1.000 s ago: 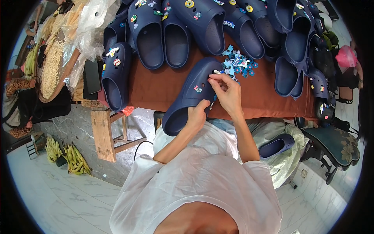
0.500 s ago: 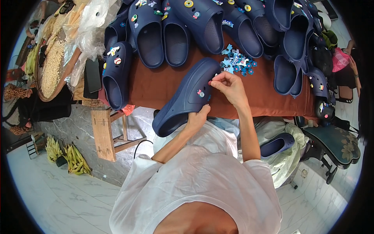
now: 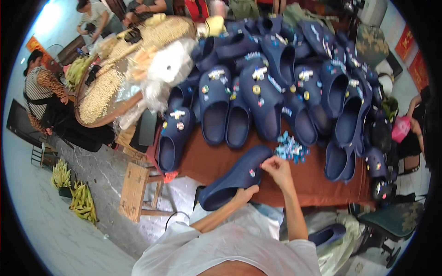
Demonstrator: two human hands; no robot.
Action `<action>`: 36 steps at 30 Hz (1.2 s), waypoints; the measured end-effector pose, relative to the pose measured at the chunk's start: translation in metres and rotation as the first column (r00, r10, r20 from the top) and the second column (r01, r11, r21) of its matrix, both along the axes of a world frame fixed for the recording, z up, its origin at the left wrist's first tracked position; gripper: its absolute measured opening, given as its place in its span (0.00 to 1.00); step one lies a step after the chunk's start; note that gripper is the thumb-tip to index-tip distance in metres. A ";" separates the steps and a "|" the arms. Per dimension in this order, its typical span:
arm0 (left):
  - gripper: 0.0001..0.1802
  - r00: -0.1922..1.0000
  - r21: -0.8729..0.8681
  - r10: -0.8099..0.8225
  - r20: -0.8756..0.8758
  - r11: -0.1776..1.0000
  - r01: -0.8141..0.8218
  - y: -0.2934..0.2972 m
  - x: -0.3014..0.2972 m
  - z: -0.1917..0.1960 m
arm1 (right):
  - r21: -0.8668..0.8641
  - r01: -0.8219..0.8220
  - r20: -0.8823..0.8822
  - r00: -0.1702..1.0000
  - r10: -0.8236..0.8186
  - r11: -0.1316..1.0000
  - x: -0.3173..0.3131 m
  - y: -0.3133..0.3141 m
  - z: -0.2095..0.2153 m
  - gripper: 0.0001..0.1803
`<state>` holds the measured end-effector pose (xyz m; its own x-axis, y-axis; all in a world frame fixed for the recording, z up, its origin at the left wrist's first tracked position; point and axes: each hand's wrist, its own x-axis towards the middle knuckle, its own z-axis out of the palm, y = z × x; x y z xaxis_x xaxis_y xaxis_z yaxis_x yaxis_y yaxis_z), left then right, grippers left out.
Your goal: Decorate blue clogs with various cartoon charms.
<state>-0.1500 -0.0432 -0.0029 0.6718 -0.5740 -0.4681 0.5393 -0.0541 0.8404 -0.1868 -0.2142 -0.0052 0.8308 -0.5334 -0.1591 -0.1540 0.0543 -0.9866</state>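
A dark navy clog (image 3: 237,177) is held tilted over the near edge of the table, toe pointing up and right. My left hand (image 3: 245,195) grips it at the near side of its opening, with the thumb on the outside and the other fingers mostly hidden. My right hand (image 3: 279,171) is pinched at the toe; whatever lies between its fingertips is too small and blurred to name. A small pale-and-red charm sits on the clog's side between my hands. Just beyond my right hand lies a pile of blue and white charms (image 3: 292,148) on the brown cloth.
Many navy clogs with charms (image 3: 262,94) crowd the brown-covered table (image 3: 202,161). To the left are a wooden stool (image 3: 133,192), a dark phone (image 3: 147,128) and a round tray of pale kernels (image 3: 102,97). Several people are beyond it; a person's arm shows at right.
The view has tilted up, bringing more clogs and people into sight, and is slightly blurred. My hands and the clog keep nearly the same pose, with the right fingers still pinched at the toe.
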 end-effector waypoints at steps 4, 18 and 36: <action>0.14 0.970 -0.196 -0.094 -0.226 0.979 0.050 0.003 0.017 -0.041 | -0.295 0.202 0.107 0.978 -0.178 0.934 0.006 0.030 -0.007 0.03; 0.24 0.809 -0.409 -0.103 -0.579 0.895 -0.179 -0.010 0.037 -0.048 | -0.752 0.043 0.004 0.998 -0.061 0.657 0.018 0.027 0.019 0.06; 0.21 0.785 -0.334 -0.021 -0.620 0.912 -0.239 -0.016 0.037 -0.031 | -0.842 0.062 0.117 0.991 0.068 0.535 0.011 0.026 -0.002 0.11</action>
<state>-0.1135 -0.0596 -0.0340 0.3967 -0.7294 -0.5573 0.9168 0.2840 0.2808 -0.1762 -0.1886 -0.0069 0.8090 -0.3626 0.4626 -0.0309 -0.8121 -0.5827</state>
